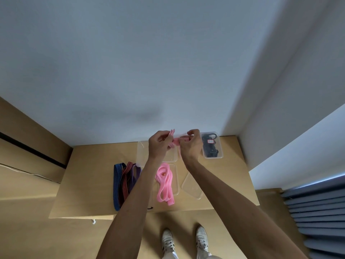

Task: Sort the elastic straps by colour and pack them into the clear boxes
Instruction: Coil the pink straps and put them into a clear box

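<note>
Wooden table [89, 199] against wall. Blue, red and purple straps [123, 182] lie left, unsorted. Clear boxes: far right box [221, 154] holds black straps; empty box [141, 154] sits under the hands. Pink strap [164, 182] trails down onto a near box. Left hand [158, 144] and right hand [192, 144] both pinch its upper end, folding. Risk: elastic springs open and the roll unravels, or the dangling tail drags off the table.
</note>
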